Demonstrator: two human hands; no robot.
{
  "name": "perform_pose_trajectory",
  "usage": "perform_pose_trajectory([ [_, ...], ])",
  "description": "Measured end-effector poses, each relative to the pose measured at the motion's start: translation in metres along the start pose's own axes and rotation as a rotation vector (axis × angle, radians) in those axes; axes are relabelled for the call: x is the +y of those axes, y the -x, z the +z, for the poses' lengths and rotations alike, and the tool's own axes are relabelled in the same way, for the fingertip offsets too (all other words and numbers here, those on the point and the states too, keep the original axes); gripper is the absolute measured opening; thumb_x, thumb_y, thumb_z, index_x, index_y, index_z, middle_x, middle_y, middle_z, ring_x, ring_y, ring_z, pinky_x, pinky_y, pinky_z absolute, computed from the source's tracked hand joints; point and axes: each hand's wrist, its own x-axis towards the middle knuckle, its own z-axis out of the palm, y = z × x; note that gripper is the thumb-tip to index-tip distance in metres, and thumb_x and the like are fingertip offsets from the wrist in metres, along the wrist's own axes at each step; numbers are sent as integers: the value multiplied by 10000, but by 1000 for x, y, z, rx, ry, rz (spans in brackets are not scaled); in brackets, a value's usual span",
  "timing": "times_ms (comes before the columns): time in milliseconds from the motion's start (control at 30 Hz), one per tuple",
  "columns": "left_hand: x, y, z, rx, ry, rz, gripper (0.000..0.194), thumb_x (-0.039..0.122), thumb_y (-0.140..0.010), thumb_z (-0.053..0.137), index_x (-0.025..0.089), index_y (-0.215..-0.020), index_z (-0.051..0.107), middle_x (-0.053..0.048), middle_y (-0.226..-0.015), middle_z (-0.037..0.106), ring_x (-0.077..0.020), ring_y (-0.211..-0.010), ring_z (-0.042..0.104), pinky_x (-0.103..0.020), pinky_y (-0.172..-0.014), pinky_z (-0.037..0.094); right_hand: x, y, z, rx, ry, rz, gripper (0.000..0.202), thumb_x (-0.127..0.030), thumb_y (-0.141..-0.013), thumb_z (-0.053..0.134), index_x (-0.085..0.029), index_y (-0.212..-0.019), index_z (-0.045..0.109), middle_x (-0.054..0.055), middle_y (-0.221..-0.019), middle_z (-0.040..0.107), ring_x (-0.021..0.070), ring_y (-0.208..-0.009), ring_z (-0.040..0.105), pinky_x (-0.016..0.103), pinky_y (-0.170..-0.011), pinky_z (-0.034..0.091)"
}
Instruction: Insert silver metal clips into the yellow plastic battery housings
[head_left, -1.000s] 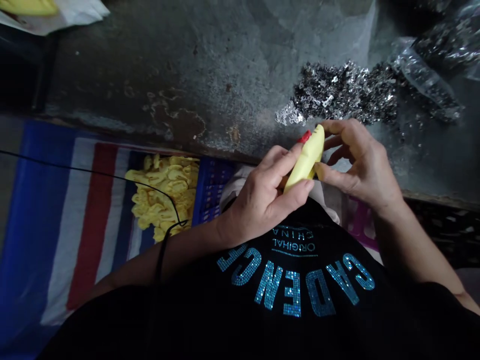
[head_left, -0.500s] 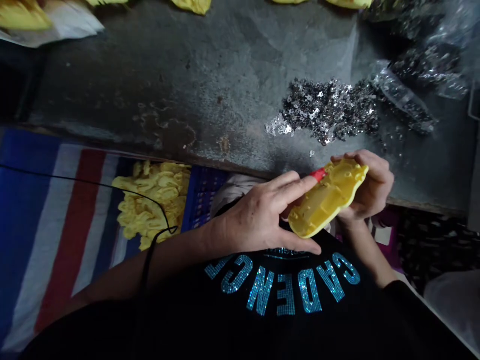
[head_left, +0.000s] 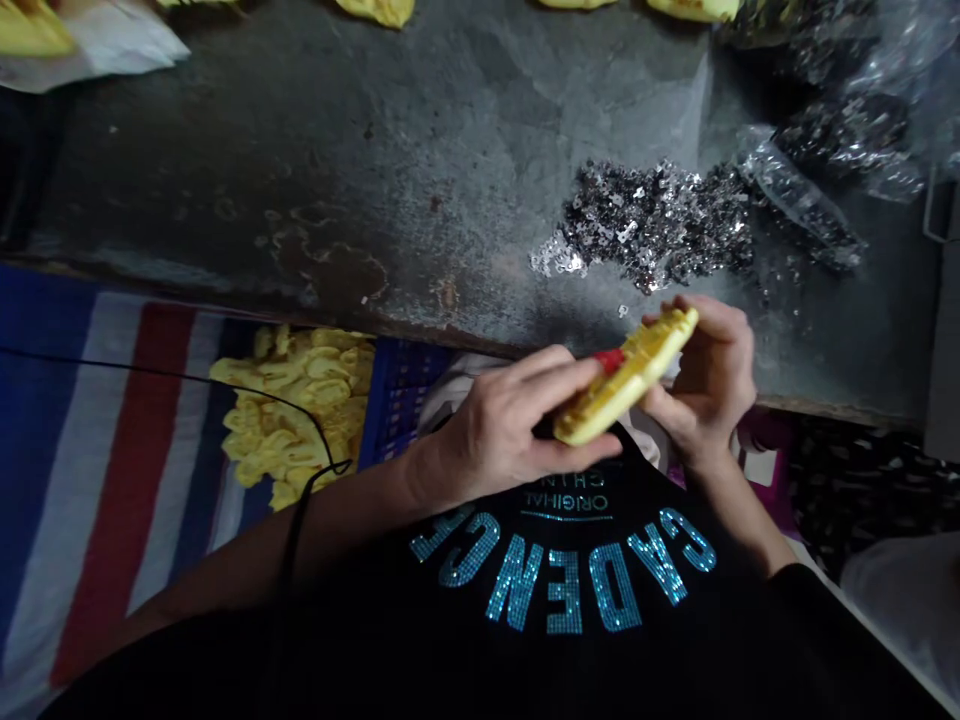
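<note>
My left hand (head_left: 517,415) grips a yellow molded plastic shell (head_left: 630,375) between thumb and fingers at its lower left end. Something red (head_left: 609,360), perhaps a finger wrap, covers a fingertip of that hand, inside the shell. At the upper right end, my right hand (head_left: 712,370) curls round the same shell, its thumb below and fingers behind. The piece is tilted nearly edge-on, so little of its hollow inside shows. Just beyond the hands, a heap of small shiny metal parts (head_left: 660,220) lies on the dark worktable (head_left: 465,130); one loose metal part (head_left: 622,311) sits nearer the edge.
Clear plastic bags (head_left: 806,200) with more metal parts lie at the right. Yellow pieces (head_left: 694,8) line the table's far side. Left of my lap, many yellow pieces (head_left: 300,400) are piled by a blue crate (head_left: 397,390). A black cable (head_left: 315,420) crosses my left arm.
The yellow shell has turned from showing its hollow inside to nearly edge-on, and has moved slightly left. Both hands have moved left with it.
</note>
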Motion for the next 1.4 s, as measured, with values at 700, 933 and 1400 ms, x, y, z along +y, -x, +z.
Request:
perform_pose_trajectory([
  [700, -7, 11, -16, 294, 543, -676, 654, 428, -1025, 826, 173, -1614, 704, -195, -1612, 739, -278, -966, 872, -283, -595, 731, 23, -62, -9, -454, 197, -37, 142, -354, -1140, 649, -284, -1075, 754, 42, -1014, 801, 227, -908, 726, 406, -842, 608],
  [933, 9, 5, -11, 167, 561, -654, 715, 444, -1027, 831, 169, -1664, 659, -169, -1554, 778, -335, -1166, 861, -347, -742, 795, -21, -74, -11, -612, -229, 289, 221, -497, -1013, 885, -281, -1005, 837, -4, -909, 830, 181, -781, 753, 345, -707, 633],
  [1400, 18, 6, -8, 179, 648, -610, 634, 416, -1052, 834, 178, -1621, 686, -141, -1594, 759, -358, -1217, 866, -356, -773, 812, -25, -97, 0, -682, -465, 433, 387, -413, -857, 1049, -215, -935, 726, -49, -825, 755, 104, -743, 722, 244, -698, 623],
])
